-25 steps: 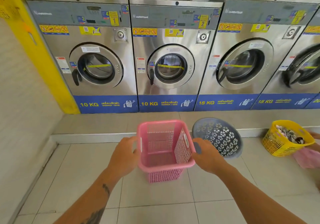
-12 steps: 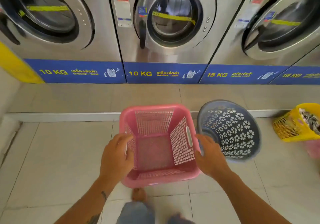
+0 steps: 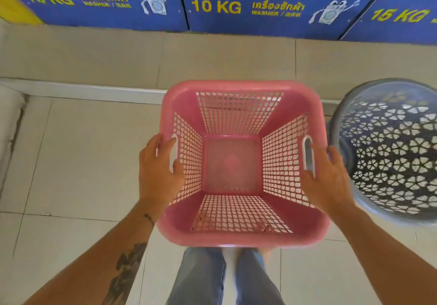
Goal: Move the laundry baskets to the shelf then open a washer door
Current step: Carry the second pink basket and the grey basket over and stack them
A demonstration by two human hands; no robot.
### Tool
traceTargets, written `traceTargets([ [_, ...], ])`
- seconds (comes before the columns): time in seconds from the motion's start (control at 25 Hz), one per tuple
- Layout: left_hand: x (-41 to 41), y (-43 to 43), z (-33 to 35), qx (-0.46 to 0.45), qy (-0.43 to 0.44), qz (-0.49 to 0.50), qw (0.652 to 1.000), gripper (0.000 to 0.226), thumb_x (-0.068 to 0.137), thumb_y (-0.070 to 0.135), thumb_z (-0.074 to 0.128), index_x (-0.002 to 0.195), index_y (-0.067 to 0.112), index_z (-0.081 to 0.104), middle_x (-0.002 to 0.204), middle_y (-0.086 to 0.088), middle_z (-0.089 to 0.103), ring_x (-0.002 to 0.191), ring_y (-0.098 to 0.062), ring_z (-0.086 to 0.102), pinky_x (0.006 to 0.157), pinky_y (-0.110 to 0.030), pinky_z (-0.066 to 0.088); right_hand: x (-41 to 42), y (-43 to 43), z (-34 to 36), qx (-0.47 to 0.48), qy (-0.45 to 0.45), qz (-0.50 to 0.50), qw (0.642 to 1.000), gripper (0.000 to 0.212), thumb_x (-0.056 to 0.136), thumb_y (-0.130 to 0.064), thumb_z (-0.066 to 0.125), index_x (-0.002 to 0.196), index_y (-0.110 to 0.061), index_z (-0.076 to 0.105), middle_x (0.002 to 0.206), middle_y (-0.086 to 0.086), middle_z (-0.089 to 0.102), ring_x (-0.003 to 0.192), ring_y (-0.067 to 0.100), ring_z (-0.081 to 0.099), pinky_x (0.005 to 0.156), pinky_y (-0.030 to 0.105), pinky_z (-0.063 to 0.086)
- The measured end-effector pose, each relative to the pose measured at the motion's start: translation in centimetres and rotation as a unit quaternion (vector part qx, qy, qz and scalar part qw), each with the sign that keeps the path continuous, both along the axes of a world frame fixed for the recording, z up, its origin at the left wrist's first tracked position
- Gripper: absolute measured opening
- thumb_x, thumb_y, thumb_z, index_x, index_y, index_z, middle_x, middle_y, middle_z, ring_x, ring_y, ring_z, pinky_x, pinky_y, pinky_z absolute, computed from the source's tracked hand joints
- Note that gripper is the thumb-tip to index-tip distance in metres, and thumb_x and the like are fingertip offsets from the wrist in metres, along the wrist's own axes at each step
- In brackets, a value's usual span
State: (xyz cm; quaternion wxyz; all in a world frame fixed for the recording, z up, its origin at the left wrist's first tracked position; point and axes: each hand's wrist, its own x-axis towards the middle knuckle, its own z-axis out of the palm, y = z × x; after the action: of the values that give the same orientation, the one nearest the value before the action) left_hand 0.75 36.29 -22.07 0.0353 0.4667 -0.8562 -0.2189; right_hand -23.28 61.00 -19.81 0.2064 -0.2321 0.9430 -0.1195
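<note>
An empty pink mesh laundry basket point(image 3: 238, 86) is right below me, seen from above, over the tiled floor and in front of my legs. My left hand point(image 3: 158, 172) grips its left side at the white handle slot, thumb over the rim and fingers outside. On the opposite side, my right hand point(image 3: 328, 177) holds the right handle slot the same way. A round grey basket point(image 3: 390, 153) with flower-shaped holes leans at the right, close to my right hand. Only the washers' blue base panels point(image 3: 260, 9) show; their doors are out of view.
A raised tiled step point(image 3: 94, 54) with a white edge runs in front of the washers, just beyond the pink basket. A wall base point(image 3: 9, 120) borders the floor at the left. My legs in jeans point(image 3: 201, 278) stand under the basket's near rim.
The view has tilted down and closed in on the pink basket. Both hands have settled onto its side handles. The washer doors and the yellow basket have left the view.
</note>
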Motion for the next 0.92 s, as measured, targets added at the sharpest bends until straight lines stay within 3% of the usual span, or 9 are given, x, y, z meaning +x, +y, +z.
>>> traceTargets([
  [0.16, 0.3, -0.4, -1.6, 0.024, 0.016, 0.02, 0.999, 0.052, 0.093, 0.026, 0.054, 0.142, 0.031, 0.039, 0.148, -0.002, 0.039, 0.125, -0.026, 0.047, 0.093, -0.046, 0.053, -0.9, 0.1, -1.4, -0.042, -0.004, -0.016, 0.999, 0.069, 0.081, -0.002, 0.048, 0.14, -0.035, 0.034, 0.131, 0.011, 0.043, 0.104, 0.032, 0.052, 0.073, 0.046, 0.049],
  [0.24, 0.4, -0.4, -1.5, 0.038, 0.045, 0.044, 0.997, 0.051, 0.095, 0.021, 0.053, 0.142, 0.033, 0.039, 0.139, -0.002, 0.048, 0.113, -0.022, 0.056, 0.086, -0.039, 0.057, -1.1, 0.3, -1.5, -0.058, 0.009, -0.016, 0.998, 0.065, 0.081, 0.002, 0.046, 0.137, -0.031, 0.04, 0.128, 0.01, 0.047, 0.094, 0.02, 0.048, 0.066, 0.038, 0.044],
  [0.32, 0.4, -0.8, -1.0, 0.033, 0.059, 0.034, 0.997, 0.05, 0.094, 0.019, 0.055, 0.141, 0.032, 0.042, 0.129, 0.003, 0.054, 0.1, -0.013, 0.06, 0.077, -0.022, 0.056, -1.1, 0.4, -1.1, -0.067, 0.019, -0.012, 0.997, 0.063, 0.081, 0.004, 0.046, 0.135, -0.029, 0.045, 0.123, 0.009, 0.05, 0.088, 0.016, 0.047, 0.063, 0.033, 0.042],
  [0.4, 0.6, -1.6, 0.2, 0.026, 0.056, 0.009, 0.998, 0.049, 0.093, 0.021, 0.058, 0.139, 0.031, 0.046, 0.127, 0.007, 0.057, 0.089, -0.005, 0.059, 0.069, -0.001, 0.041, -1.3, 0.4, 0.1, -0.076, 0.036, -0.015, 0.996, 0.063, 0.08, 0.002, 0.049, 0.132, -0.032, 0.047, 0.119, 0.006, 0.051, 0.083, 0.018, 0.052, 0.058, 0.03, 0.04],
  [0.48, 1.3, -2.4, 2.0, 0.038, 0.062, 0.009, 0.997, 0.049, 0.091, 0.024, 0.061, 0.137, 0.032, 0.048, 0.127, 0.01, 0.057, 0.085, -0.001, 0.058, 0.061, 0.007, 0.033, -1.6, -0.1, 2.2, -0.077, 0.053, -0.013, 0.996, 0.062, 0.079, 0.0, 0.052, 0.132, -0.034, 0.048, 0.114, 0.003, 0.053, 0.078, 0.018, 0.053, 0.055, 0.026, 0.038],
  [0.64, 3.9, -2.8, 8.1, 0.03, 0.096, 0.044, 0.994, 0.044, 0.09, 0.027, 0.062, 0.132, 0.033, 0.054, 0.123, 0.011, 0.061, 0.078, 0.0, 0.059, 0.057, 0.007, 0.032, -1.2, -1.9, 9.7, -0.089, 0.077, 0.038, 0.992, 0.061, 0.08, -0.001, 0.054, 0.133, -0.031, 0.052, 0.102, -0.001, 0.054, 0.072, 0.013, 0.051, 0.05, 0.019, 0.035],
  [0.76, 6.0, -2.1, 14.8, 0.016, 0.127, 0.097, 0.987, 0.037, 0.089, 0.022, 0.064, 0.125, 0.03, 0.06, 0.113, 0.013, 0.064, 0.07, 0.006, 0.056, 0.057, 0.005, 0.033, -0.5, -3.7, 16.8, -0.091, 0.078, 0.068, 0.99, 0.062, 0.08, -0.002, 0.05, 0.135, -0.03, 0.052, 0.105, 0.001, 0.056, 0.08, 0.019, 0.053, 0.06, 0.03, 0.044],
  [0.92, 10.2, 1.1, 23.7, -0.011, 0.174, 0.198, 0.965, 0.03, 0.085, 0.018, 0.067, 0.112, 0.032, 0.064, 0.098, 0.018, 0.064, 0.063, 0.008, 0.056, 0.059, -0.004, 0.037, 1.0, -4.9, 24.7, -0.127, 0.073, 0.097, 0.984, 0.061, 0.078, -0.004, 0.048, 0.13, -0.034, 0.055, 0.092, -0.006, 0.049, 0.073, 0.017, 0.05, 0.062, 0.029, 0.037],
])
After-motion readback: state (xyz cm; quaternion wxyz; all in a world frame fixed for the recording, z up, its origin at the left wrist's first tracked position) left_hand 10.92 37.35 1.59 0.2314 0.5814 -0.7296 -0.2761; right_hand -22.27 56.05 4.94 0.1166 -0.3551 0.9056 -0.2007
